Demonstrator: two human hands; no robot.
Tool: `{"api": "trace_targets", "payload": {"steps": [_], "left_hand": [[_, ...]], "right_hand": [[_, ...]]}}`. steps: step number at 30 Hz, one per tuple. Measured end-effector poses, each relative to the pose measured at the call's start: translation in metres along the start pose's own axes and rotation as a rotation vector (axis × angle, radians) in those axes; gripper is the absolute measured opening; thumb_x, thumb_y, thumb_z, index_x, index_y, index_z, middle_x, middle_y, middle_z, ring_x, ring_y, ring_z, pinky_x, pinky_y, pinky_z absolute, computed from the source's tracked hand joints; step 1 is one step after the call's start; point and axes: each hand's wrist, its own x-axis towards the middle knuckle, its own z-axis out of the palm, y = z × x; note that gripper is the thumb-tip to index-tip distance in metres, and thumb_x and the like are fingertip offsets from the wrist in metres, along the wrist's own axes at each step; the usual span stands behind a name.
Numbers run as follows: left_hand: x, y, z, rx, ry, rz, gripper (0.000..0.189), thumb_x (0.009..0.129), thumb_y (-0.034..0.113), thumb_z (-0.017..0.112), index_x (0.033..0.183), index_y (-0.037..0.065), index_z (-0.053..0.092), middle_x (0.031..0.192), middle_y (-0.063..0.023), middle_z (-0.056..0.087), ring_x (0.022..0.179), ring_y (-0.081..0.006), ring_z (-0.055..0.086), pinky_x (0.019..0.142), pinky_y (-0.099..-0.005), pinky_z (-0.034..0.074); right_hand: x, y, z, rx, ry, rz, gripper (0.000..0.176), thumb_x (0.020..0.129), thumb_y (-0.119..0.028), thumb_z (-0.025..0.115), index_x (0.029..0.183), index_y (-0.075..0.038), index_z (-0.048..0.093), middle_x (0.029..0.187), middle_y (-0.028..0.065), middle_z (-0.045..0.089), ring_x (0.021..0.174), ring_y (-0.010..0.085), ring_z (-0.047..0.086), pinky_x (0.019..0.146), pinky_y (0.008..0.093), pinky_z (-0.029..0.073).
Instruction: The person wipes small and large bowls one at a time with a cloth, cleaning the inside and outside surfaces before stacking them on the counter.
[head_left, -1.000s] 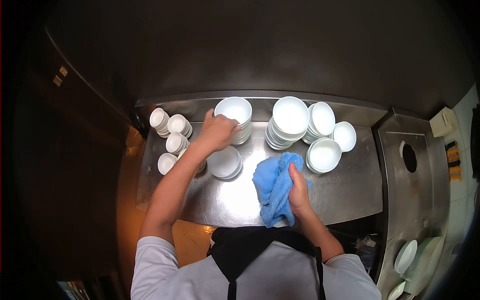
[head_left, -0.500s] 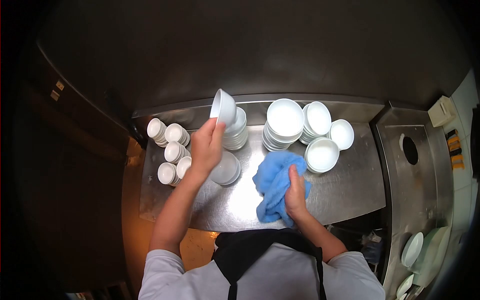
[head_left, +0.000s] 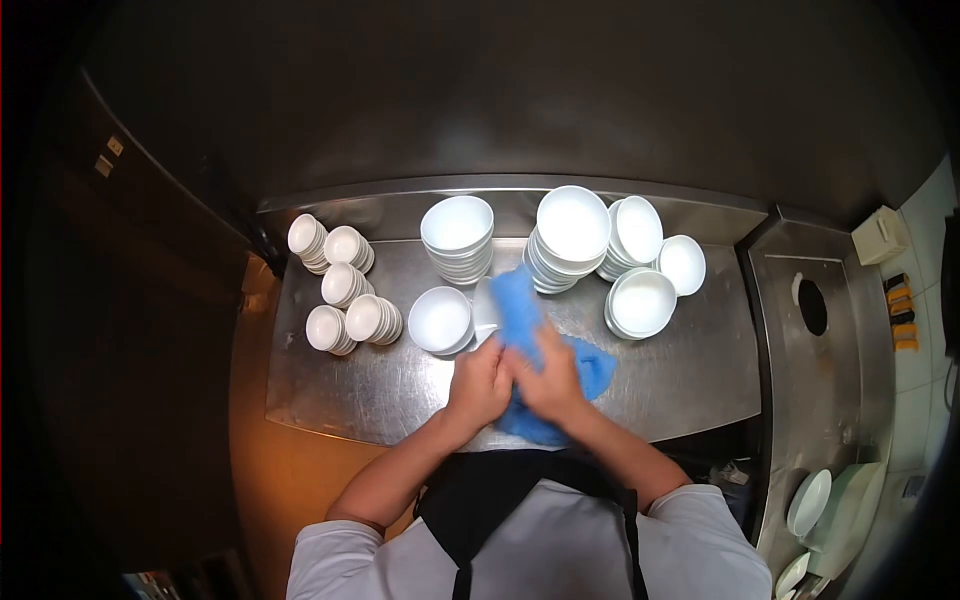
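Bowl point(head_left: 486, 308) is tilting above the surface point(head_left: 672, 395), its visible long axis running away from the person, its opening's direction unclear behind the blue cloth point(head_left: 518, 308). Left hand's point(head_left: 480, 382) fingers are gripping its near edge; right hand's point(head_left: 548, 380) are clutching the cloth. Stacked bowls point(head_left: 458, 240) are nesting inside one another. The held bowl is now hovering nearer the person than before.

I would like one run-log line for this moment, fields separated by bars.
left hand: holds tilted bowl | right hand: grips blue cloth at bowl, motion-blurred | beyond: stacked bowls on metal counter
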Motion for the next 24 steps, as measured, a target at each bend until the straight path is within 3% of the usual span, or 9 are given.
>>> {"api": "trace_targets", "payload": {"steps": [1, 3, 6, 9, 12, 15, 17, 20, 24], "left_hand": [[0.000, -0.008, 0.001, 0.045, 0.054, 0.175, 0.012, 0.088, 0.007, 0.057, 0.095, 0.000, 0.062, 0.069, -0.0153, 0.065, 0.059, -0.0224, 0.063, 0.056, -0.0345, 0.048], [-0.007, -0.003, -0.001, 0.042, -0.089, 0.047, 0.010, 0.088, 0.008, 0.059, 0.094, -0.001, 0.062, 0.068, -0.0163, 0.064, 0.059, -0.0255, 0.063, 0.057, -0.0351, 0.048], [-0.014, 0.020, -0.022, -0.084, -0.317, -0.072, 0.019, 0.092, 0.012, 0.061, 0.105, -0.003, 0.064, 0.080, -0.0123, 0.069, 0.070, -0.0221, 0.066, 0.064, -0.0337, 0.050], [-0.021, 0.003, -0.038, -0.691, -0.376, -0.143, 0.029, 0.098, 0.012, 0.056, 0.123, -0.003, 0.059, 0.107, -0.0061, 0.067, 0.099, -0.0124, 0.061, 0.088, -0.0273, 0.048], [0.001, -0.009, -0.023, -0.957, -0.006, -0.227, 0.054, 0.098, 0.015, 0.056, 0.144, -0.004, 0.035, 0.137, -0.0125, 0.051, 0.124, -0.0210, 0.051, 0.102, -0.0336, 0.040], [0.003, -0.018, -0.016, -0.112, 0.075, 0.170, 0.061, 0.097, 0.026, 0.057, 0.145, -0.002, 0.033, 0.142, -0.0160, 0.045, 0.127, -0.0263, 0.047, 0.106, -0.0369, 0.037], [0.002, 0.000, -0.007, -0.397, 0.079, 0.013, 0.068, 0.094, 0.038, 0.056, 0.144, -0.001, 0.034, 0.139, -0.0205, 0.045, 0.126, -0.0309, 0.048, 0.107, -0.0391, 0.037], [0.009, 0.001, -0.007, -1.006, 0.011, -0.337, 0.065, 0.093, 0.044, 0.053, 0.139, 0.001, 0.041, 0.128, -0.0197, 0.055, 0.118, -0.0317, 0.056, 0.103, -0.0414, 0.043], [0.012, 0.002, -0.025, -1.324, 0.051, -0.614, 0.056, 0.093, 0.042, 0.048, 0.131, 0.001, 0.051, 0.116, -0.0209, 0.061, 0.108, -0.0313, 0.062, 0.098, -0.0434, 0.048]], "right_hand": [[-0.003, -0.006, 0.002, -0.223, -0.018, -0.220, 0.035, 0.093, -0.017, 0.059, 0.123, 0.001, 0.061, 0.118, 0.0150, 0.065, 0.106, 0.0187, 0.061, 0.093, 0.0341, 0.048], [-0.001, 0.001, -0.001, -0.350, -0.074, -0.332, 0.034, 0.095, -0.020, 0.058, 0.122, 0.000, 0.062, 0.126, 0.0126, 0.061, 0.114, 0.0204, 0.057, 0.100, 0.0352, 0.044], [0.027, -0.009, -0.038, 0.448, -0.316, 0.559, 0.033, 0.098, -0.024, 0.056, 0.121, -0.001, 0.063, 0.127, 0.0101, 0.060, 0.114, 0.0194, 0.057, 0.101, 0.0346, 0.043], [0.021, 0.012, -0.046, 0.876, -0.175, 0.590, 0.036, 0.099, -0.029, 0.055, 0.120, -0.001, 0.063, 0.119, 0.0083, 0.063, 0.106, 0.0158, 0.060, 0.094, 0.0317, 0.047], [0.020, 0.011, -0.034, 0.858, -0.020, 0.528, 0.039, 0.099, -0.032, 0.055, 0.120, 0.001, 0.061, 0.111, 0.0074, 0.066, 0.102, 0.0144, 0.061, 0.091, 0.0297, 0.047], [0.012, 0.003, -0.021, 0.700, -0.044, 0.393, 0.039, 0.100, -0.031, 0.055, 0.119, 0.001, 0.060, 0.109, 0.0062, 0.066, 0.098, 0.0138, 0.061, 0.088, 0.0303, 0.049], [-0.004, -0.003, -0.011, 0.768, -0.099, 0.345, 0.035, 0.099, -0.027, 0.057, 0.118, 0.002, 0.060, 0.108, 0.0094, 0.067, 0.097, 0.0181, 0.063, 0.086, 0.0326, 0.049], [-0.020, -0.014, -0.008, 0.231, -0.497, -0.068, 0.032, 0.090, -0.013, 0.064, 0.117, 0.003, 0.059, 0.109, 0.0145, 0.067, 0.101, 0.0267, 0.065, 0.091, 0.0376, 0.050], [-0.001, 0.017, -0.001, -0.262, -0.487, -0.773, 0.044, 0.071, -0.007, 0.071, 0.113, 0.001, 0.062, 0.114, 0.0195, 0.065, 0.107, 0.0350, 0.062, 0.097, 0.0458, 0.049]]}}
